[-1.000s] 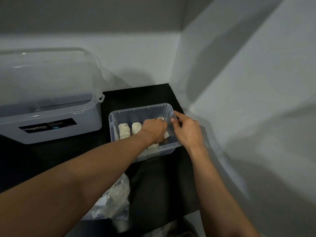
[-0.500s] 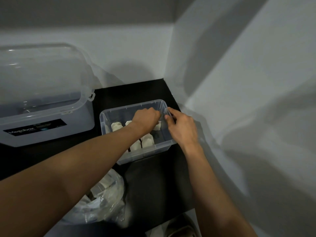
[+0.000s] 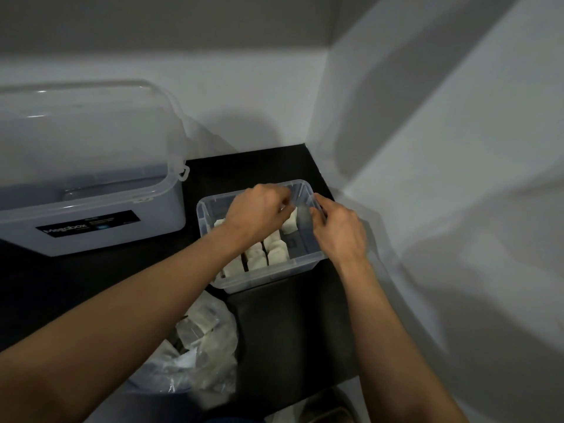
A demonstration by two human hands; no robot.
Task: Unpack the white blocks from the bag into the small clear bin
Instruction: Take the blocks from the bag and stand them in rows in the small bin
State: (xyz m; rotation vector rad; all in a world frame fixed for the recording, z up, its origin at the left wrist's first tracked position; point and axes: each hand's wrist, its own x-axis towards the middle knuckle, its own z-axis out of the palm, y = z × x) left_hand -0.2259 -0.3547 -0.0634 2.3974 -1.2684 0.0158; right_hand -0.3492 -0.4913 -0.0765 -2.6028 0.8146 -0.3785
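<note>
White blocks [image 3: 276, 254] in a see-through bin [image 3: 274, 276]. More white inside a clear, shiny bag [image 3: 210, 346]. Black counter [image 3: 290, 331]. Big see-through box [image 3: 106, 196], pale grey, with a black label [image 3: 88, 222] and white letters. Plain grey walls [image 3: 427, 209].

Plain indoor storage corner: 2 white walls [image 3: 427, 148], a black table [image 3: 290, 331], a large lidded storage box [image 3: 91, 215].

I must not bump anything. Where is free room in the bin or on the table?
In the small clear bin, the near strip between white blocks and right wall is bare. The black table is free right of the bag. The left hand and right hand crowd the bin's far corner.
</note>
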